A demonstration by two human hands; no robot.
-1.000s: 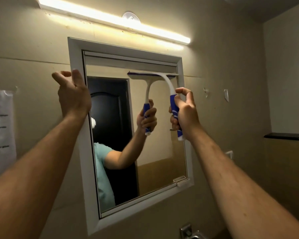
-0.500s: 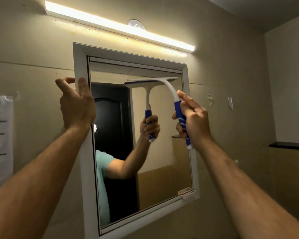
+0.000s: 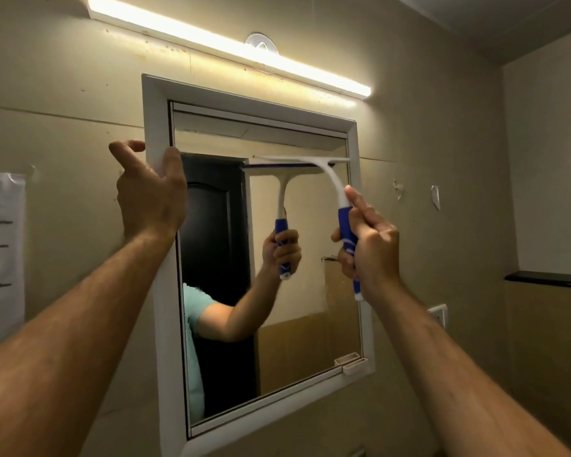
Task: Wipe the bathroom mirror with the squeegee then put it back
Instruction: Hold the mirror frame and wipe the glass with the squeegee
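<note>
The person is wearing nothing on either forearm, and the mirror [image 3: 310,308] is showing a short, pale teal sleeve [image 3: 197,308].

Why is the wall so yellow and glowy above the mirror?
In the head view, the long lamp above the mirror shines so bright it washes out white, spreading warm glare over the wall; the paper at the left edge is blurred, its writing unreadable.

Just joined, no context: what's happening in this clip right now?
A person is wiping a bathroom mirror. The right hand grips the blue handle of a squeegee, whose blade sits flat on the glass near the top right. The left hand holds the white mirror frame at its left edge. A tube light glows above.
</note>
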